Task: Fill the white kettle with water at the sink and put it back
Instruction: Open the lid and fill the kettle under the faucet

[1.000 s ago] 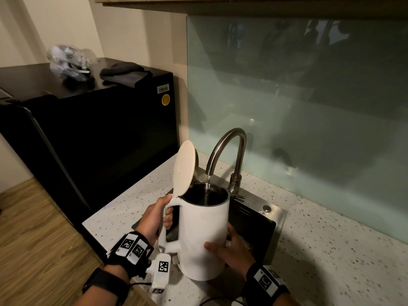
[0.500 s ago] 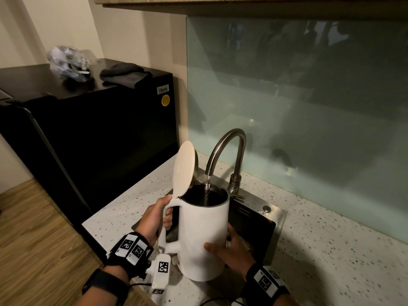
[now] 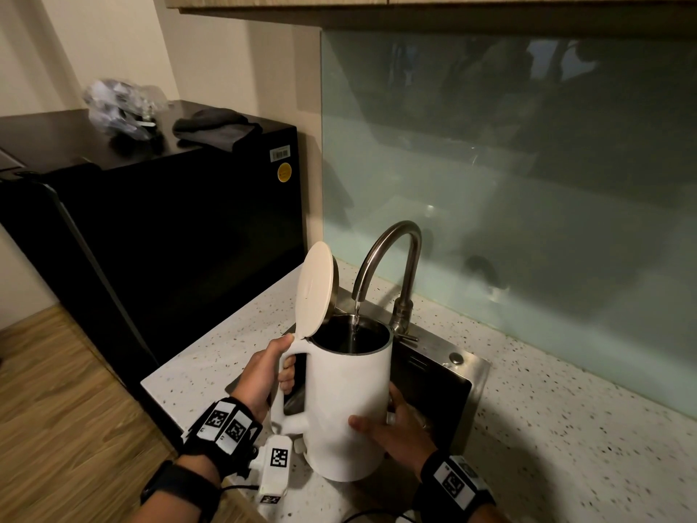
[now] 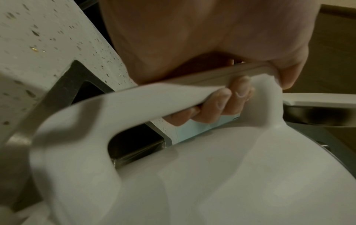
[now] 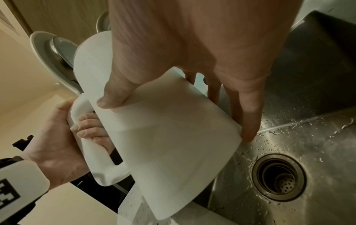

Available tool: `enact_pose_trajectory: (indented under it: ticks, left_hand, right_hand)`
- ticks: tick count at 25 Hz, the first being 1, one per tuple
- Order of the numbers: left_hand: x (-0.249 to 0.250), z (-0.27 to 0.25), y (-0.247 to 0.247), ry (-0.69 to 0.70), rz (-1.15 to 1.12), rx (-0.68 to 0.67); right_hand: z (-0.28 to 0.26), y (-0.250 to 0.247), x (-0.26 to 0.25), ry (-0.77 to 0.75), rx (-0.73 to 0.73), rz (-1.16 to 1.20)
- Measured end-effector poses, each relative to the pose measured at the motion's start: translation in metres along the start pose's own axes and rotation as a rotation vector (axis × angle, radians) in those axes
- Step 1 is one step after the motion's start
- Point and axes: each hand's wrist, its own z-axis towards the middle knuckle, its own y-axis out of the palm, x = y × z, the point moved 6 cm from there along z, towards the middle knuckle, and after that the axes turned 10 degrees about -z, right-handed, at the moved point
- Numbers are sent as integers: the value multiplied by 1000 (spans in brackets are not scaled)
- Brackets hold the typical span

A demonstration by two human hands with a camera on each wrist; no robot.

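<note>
— Where's the white kettle (image 3: 349,402)?
— Upright under the faucet (image 3: 392,266), lid open, water running in. The left hand (image 3: 260,375) wraps its handle; the right hand (image 3: 396,428) cups the body, fingers spread.
— Next move?
— Probably lifting it straight away from the faucet.

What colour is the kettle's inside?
Dark, metallic inside the white kettle; the head view shows it best.

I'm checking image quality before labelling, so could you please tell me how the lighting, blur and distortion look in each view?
Head view: dim warm light, murky reflections in the glass backsplash, wide-angle bending at the edges, white kettle sharp. Left wrist view: soft close-up, the kettle handle blurred, fingers clearer. Right wrist view: strong distortion, glare on the wet sink.
</note>
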Motion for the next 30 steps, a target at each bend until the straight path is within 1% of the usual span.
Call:
enact_pose_trajectory:
  ticks: [11,15,23,30]
  left_hand:
    - [1,1,-2,-9,1,6]
    - [3,0,2,-20,27,32]
    - [7,-3,4,20,79,88]
    - [8,-3,5,29,63,85]
  right_hand:
    - [-2,1,-3,11,-3,-18]
    - [-2,0,-3,11,7,-19]
    - [0,-1,-3,-6,-7,-17]
    - [4,-1,1,-8,8,-8]
